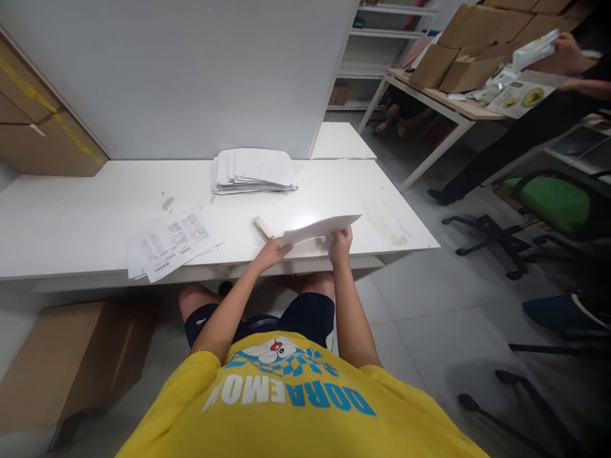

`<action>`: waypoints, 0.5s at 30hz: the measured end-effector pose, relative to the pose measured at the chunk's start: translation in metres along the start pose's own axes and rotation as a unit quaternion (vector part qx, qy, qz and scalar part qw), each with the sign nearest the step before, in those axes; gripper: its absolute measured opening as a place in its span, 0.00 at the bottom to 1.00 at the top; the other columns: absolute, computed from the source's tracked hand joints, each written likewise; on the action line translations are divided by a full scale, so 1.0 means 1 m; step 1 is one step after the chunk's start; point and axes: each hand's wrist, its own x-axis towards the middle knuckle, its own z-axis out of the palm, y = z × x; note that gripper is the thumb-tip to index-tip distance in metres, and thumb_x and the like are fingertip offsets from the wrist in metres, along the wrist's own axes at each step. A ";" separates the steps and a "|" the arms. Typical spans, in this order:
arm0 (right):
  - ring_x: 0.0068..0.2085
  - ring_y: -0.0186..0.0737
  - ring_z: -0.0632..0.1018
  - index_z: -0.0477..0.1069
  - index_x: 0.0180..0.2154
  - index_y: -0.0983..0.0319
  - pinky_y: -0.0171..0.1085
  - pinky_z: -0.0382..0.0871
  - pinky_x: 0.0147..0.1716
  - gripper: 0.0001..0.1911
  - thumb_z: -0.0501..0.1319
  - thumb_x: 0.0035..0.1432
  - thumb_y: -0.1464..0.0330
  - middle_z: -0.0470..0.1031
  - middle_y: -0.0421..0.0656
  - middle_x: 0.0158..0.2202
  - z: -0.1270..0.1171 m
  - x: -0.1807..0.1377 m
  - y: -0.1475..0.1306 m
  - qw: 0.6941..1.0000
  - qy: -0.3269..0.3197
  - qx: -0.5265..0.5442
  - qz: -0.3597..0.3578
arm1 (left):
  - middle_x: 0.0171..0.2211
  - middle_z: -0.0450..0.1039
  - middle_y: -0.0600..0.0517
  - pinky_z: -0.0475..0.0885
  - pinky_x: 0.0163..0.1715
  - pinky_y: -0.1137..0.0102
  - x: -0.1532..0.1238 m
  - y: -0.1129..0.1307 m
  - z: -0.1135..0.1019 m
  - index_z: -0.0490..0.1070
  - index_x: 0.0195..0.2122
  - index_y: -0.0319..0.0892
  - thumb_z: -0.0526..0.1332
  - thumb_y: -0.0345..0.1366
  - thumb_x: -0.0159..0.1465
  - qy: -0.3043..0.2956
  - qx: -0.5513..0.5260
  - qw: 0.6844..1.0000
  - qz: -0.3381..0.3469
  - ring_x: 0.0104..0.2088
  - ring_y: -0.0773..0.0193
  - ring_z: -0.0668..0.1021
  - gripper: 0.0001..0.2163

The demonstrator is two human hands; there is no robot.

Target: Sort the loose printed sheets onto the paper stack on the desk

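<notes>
A white sheet of paper (pixel 322 229), perhaps more than one, is held above the front edge of the white table, tilted and slightly bowed. My left hand (pixel 273 253) pinches its left end, and my right hand (pixel 340 245) grips it near the right end. Just beyond my left hand lies a slim cream-coloured object, apparently a stapler (pixel 262 227). Printed sheets (pixel 174 245) lie fanned at the left, overhanging the table's front edge. Toward the back rests a thick, uneven stack of paper (pixel 255 169).
A grey panel (pixel 191 76) rises behind the white table (pixel 324 181). Cardboard boxes stand at the left (pixel 48 133) and under the table (pixel 71 356). On the right are a green chair (pixel 554 197) and another table (pixel 429 92) where a person (pixel 515 130) handles packages.
</notes>
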 end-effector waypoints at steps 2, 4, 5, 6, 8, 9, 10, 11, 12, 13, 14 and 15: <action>0.35 0.36 0.69 0.66 0.33 0.60 0.36 0.65 0.39 0.13 0.56 0.41 0.64 0.70 0.37 0.30 0.001 -0.002 -0.003 1.000 -0.002 -0.013 0.017 | 0.44 0.80 0.45 0.73 0.55 0.55 -0.003 0.004 -0.001 0.77 0.43 0.39 0.56 0.50 0.66 0.008 -0.008 1.000 0.007 0.49 0.50 0.79 0.19; 0.33 0.36 0.67 0.67 0.30 0.61 0.36 0.64 0.35 0.10 0.58 0.41 0.64 0.69 0.36 0.27 -0.002 -0.006 -0.008 0.997 -0.037 -0.028 0.055 | 0.43 0.80 0.43 0.74 0.52 0.55 -0.012 0.006 -0.004 0.77 0.42 0.38 0.54 0.50 0.67 0.038 -0.012 0.999 0.003 0.47 0.50 0.80 0.20; 0.31 0.36 0.67 0.68 0.28 0.61 0.36 0.63 0.33 0.10 0.59 0.41 0.64 0.69 0.36 0.25 -0.005 -0.009 -0.011 0.994 -0.069 -0.040 0.078 | 0.42 0.80 0.43 0.75 0.51 0.54 -0.019 0.005 -0.006 0.77 0.41 0.38 0.54 0.50 0.67 0.065 -0.005 0.998 -0.005 0.46 0.50 0.80 0.21; 0.31 0.36 0.67 0.69 0.27 0.61 0.36 0.64 0.33 0.09 0.61 0.41 0.64 0.70 0.37 0.24 -0.011 -0.014 -0.013 0.987 -0.109 -0.050 0.104 | 0.41 0.81 0.43 0.75 0.50 0.54 -0.027 0.004 -0.008 0.77 0.41 0.38 0.54 0.51 0.67 0.085 0.002 0.996 -0.009 0.45 0.50 0.80 0.21; 0.32 0.40 0.72 0.74 0.31 0.61 0.38 0.66 0.35 0.12 0.64 0.40 0.63 0.74 0.38 0.27 -0.025 -0.027 -0.018 0.972 -0.176 -0.046 0.149 | 0.35 0.81 0.45 0.78 0.43 0.57 -0.049 -0.001 -0.014 0.78 0.36 0.40 0.53 0.52 0.67 0.067 -0.004 0.997 -0.024 0.40 0.51 0.81 0.21; 0.34 0.41 0.73 0.75 0.33 0.61 0.39 0.68 0.36 0.14 0.66 0.41 0.63 0.76 0.39 0.28 -0.034 -0.035 -0.020 0.964 -0.200 -0.058 0.164 | 0.33 0.81 0.46 0.78 0.41 0.59 -0.062 -0.003 -0.018 0.78 0.35 0.40 0.54 0.52 0.67 0.044 -0.011 0.999 -0.029 0.40 0.52 0.81 0.21; 0.35 0.43 0.75 0.76 0.34 0.60 0.39 0.69 0.37 0.15 0.67 0.41 0.62 0.77 0.41 0.30 -0.043 -0.044 -0.023 0.956 -0.220 -0.075 0.180 | 0.32 0.80 0.47 0.78 0.39 0.61 -0.074 -0.005 -0.023 0.78 0.33 0.41 0.55 0.52 0.67 0.026 -0.011 0.999 -0.030 0.38 0.53 0.81 0.21; 0.36 0.44 0.76 0.76 0.35 0.59 0.40 0.69 0.37 0.16 0.68 0.42 0.61 0.78 0.42 0.31 -0.051 -0.053 -0.027 0.948 -0.235 -0.098 0.192 | 0.30 0.80 0.48 0.77 0.38 0.62 -0.085 -0.005 -0.027 0.78 0.33 0.41 0.55 0.53 0.67 0.023 -0.010 0.999 -0.032 0.35 0.55 0.81 0.21; 0.36 0.45 0.76 0.76 0.35 0.59 0.40 0.70 0.36 0.16 0.69 0.43 0.59 0.79 0.42 0.32 -0.058 -0.060 -0.031 0.941 -0.243 -0.122 0.201 | 0.27 0.79 0.50 0.77 0.37 0.63 -0.094 -0.005 -0.033 0.78 0.34 0.41 0.54 0.53 0.67 0.037 -0.008 0.999 -0.035 0.32 0.57 0.80 0.21; 0.36 0.45 0.77 0.76 0.35 0.59 0.41 0.70 0.36 0.16 0.69 0.43 0.59 0.79 0.43 0.32 -0.063 -0.065 -0.034 0.937 -0.244 -0.141 0.207 | 0.25 0.77 0.51 0.76 0.36 0.64 -0.100 -0.003 -0.038 0.78 0.36 0.41 0.53 0.53 0.68 0.070 -0.001 0.997 -0.039 0.29 0.59 0.79 0.22; 0.36 0.45 0.77 0.76 0.35 0.58 0.41 0.70 0.35 0.17 0.69 0.43 0.58 0.79 0.43 0.32 -0.066 -0.068 -0.037 0.937 -0.235 -0.154 0.209 | 0.23 0.75 0.53 0.75 0.35 0.66 -0.102 -0.002 -0.043 0.78 0.40 0.41 0.49 0.53 0.70 0.115 0.004 0.992 -0.046 0.27 0.62 0.77 0.23; 0.36 0.45 0.77 0.76 0.35 0.58 0.40 0.70 0.34 0.18 0.69 0.41 0.58 0.79 0.42 0.31 -0.068 -0.069 -0.038 0.940 -0.218 -0.160 0.207 | 0.23 0.73 0.53 0.75 0.35 0.67 -0.101 -0.001 -0.047 0.77 0.43 0.41 0.46 0.52 0.71 0.163 0.016 0.985 -0.050 0.26 0.63 0.76 0.25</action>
